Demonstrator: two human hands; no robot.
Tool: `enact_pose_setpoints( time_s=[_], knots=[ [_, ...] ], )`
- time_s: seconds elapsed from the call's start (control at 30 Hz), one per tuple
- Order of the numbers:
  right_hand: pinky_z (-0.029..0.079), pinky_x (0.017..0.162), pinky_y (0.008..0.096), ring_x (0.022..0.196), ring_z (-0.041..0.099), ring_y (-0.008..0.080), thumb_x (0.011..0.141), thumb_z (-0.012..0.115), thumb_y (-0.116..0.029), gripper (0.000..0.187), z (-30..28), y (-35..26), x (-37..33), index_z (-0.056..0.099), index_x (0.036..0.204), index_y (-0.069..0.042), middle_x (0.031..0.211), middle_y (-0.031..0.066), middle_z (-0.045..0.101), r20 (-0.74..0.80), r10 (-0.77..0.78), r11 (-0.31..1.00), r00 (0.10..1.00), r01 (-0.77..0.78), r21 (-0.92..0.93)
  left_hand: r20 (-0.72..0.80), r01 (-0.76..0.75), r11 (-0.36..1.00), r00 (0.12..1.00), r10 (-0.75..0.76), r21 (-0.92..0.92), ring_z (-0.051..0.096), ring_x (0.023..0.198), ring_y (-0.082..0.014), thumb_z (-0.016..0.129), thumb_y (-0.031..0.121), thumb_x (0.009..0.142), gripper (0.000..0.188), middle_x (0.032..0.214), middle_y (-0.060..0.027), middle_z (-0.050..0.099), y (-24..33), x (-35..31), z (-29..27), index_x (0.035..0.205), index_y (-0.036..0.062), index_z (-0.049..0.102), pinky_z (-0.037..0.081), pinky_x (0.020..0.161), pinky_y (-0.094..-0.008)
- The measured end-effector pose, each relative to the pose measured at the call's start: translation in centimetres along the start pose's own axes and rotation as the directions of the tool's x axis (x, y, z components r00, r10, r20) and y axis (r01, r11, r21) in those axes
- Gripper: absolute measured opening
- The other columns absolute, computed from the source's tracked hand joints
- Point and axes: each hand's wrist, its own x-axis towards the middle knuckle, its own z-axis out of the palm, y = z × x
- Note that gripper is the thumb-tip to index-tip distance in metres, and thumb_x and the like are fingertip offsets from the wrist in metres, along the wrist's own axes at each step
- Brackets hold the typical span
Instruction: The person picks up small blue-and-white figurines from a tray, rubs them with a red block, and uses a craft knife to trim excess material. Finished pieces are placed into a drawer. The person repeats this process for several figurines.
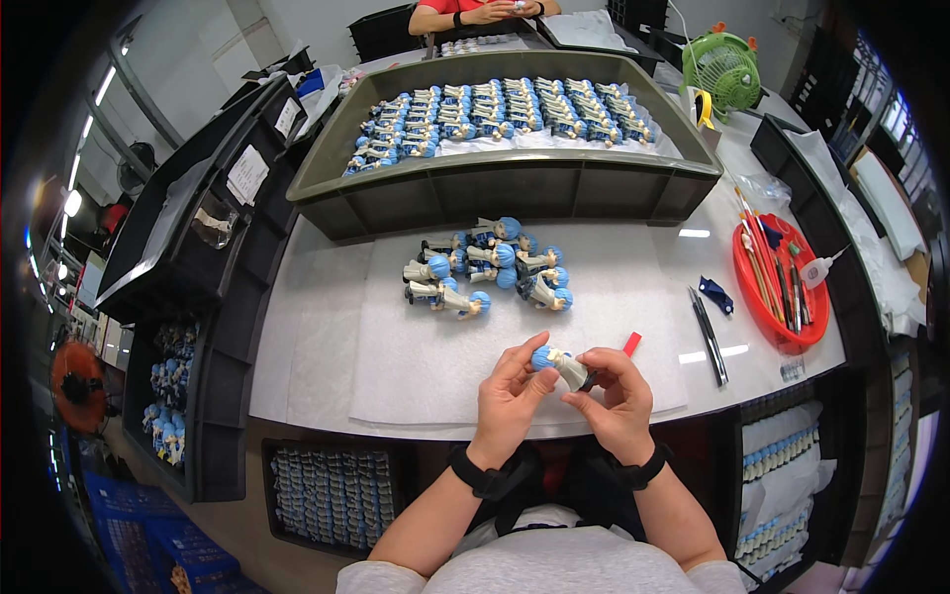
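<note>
A small figurine (566, 367) with blue hair and a cream-white garment is held between my two hands above the near edge of the table. My left hand (511, 394) pinches it at the head end. At the dark base end, my right hand (616, 391) grips it with thumb and fingers. Just beyond my hands, a pile of similar figurines (490, 259) lies on a white foam sheet (396, 371). A red strip (632, 344) lies just past my right fingers.
Behind the pile stands a large grey crate (515, 188) with rows of figurines. To the right are tweezers (709, 337), a dark blue piece (715, 295) and a red basket (744, 287) of brushes. Black crates (218, 426) flank the table. A green fan (721, 69) and another person (485, 14) are at the back.
</note>
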Motion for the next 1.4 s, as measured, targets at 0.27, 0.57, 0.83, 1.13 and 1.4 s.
enact_pose_setpoints(
  time_s=[0.27,0.57,0.83,1.13,1.4],
  knots=[
    [0.050,0.071,0.0242,0.087,0.059,0.0138,0.069,0.073,0.008,0.046,0.2,-0.3,0.0,0.055,0.110,-0.001,0.105,0.0104,0.058,-0.012,0.019,0.997,1.000,-0.018,0.075,0.048,0.030,0.975,0.999,-0.020,-0.220,0.055,0.096,-0.0115,0.052,0.003,0.091,0.037,0.116,-0.0085,0.055,0.4,0.3,-0.3,0.128,0.0015,0.047,0.047,0.084,-0.0264],
    [0.050,0.069,0.0241,0.086,0.060,0.0138,0.069,0.069,0.012,0.045,0.2,-0.4,0.0,0.055,0.110,0.001,0.101,0.0097,0.060,0.039,0.031,0.998,0.999,-0.034,0.057,0.053,0.052,0.930,0.998,-0.036,-0.365,0.056,0.106,-0.0205,0.049,0.004,0.093,0.025,0.122,-0.0151,0.053,0.2,0.4,-0.8,0.118,0.0028,0.049,0.046,0.089,-0.0317],
    [0.048,0.074,0.0234,0.085,0.059,0.0117,0.072,0.063,0.014,0.043,0.1,-0.7,0.1,0.053,0.111,0.000,0.101,0.0084,0.059,0.066,0.083,0.995,0.994,-0.079,-0.053,0.062,0.033,0.921,0.998,-0.010,-0.389,0.052,0.115,-0.0233,0.046,-0.001,0.092,0.034,0.128,-0.0158,0.049,0.8,0.3,-0.7,0.125,0.0022,0.045,0.044,0.095,-0.0326],
    [0.048,0.074,0.0230,0.083,0.060,0.0117,0.074,0.062,0.014,0.040,0.2,-0.8,0.0,0.054,0.111,0.000,0.099,0.0088,0.059,0.043,0.096,0.995,0.994,-0.094,-0.040,0.089,0.053,0.912,0.996,-0.018,-0.408,0.049,0.118,-0.0248,0.044,-0.005,0.090,0.040,0.131,-0.0169,0.047,0.9,0.4,-0.8,0.129,0.0003,0.043,0.041,0.098,-0.0341],
    [0.049,0.069,0.0230,0.081,0.061,0.0127,0.075,0.062,0.011,0.034,0.3,-0.7,0.1,0.056,0.107,0.001,0.097,0.0096,0.061,0.012,0.071,0.996,0.997,-0.070,-0.047,0.060,0.072,0.912,0.997,-0.052,-0.404,0.052,0.114,-0.0229,0.042,-0.001,0.094,0.036,0.127,-0.0150,0.050,0.7,0.3,-0.6,0.129,-0.0008,0.043,0.042,0.097,-0.0322]
  ],
)
